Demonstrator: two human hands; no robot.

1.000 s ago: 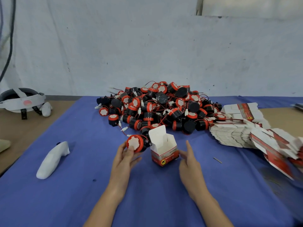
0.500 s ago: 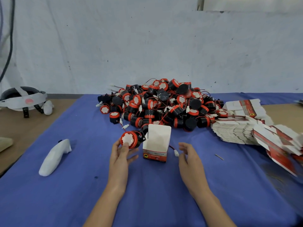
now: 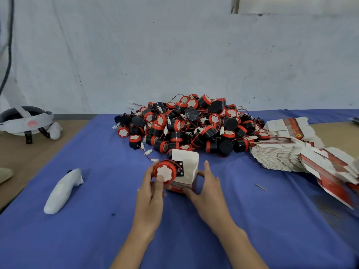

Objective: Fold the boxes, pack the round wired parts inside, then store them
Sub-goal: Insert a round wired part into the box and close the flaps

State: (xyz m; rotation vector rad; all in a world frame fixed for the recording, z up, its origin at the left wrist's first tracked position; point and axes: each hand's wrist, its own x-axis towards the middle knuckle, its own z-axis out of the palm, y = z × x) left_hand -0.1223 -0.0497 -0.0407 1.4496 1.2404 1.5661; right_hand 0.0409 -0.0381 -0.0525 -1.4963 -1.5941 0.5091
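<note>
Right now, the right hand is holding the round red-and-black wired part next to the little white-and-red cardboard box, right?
No. In the head view it is the left hand that holds the round red-and-black wired part next to the little white-and-red cardboard box.

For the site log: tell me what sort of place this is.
Likely a small workshop's hand-packing bench: a heap of round wired parts, a stack of flat unfolded boxes beside it, and a blue cloth spread as the work surface.
</note>
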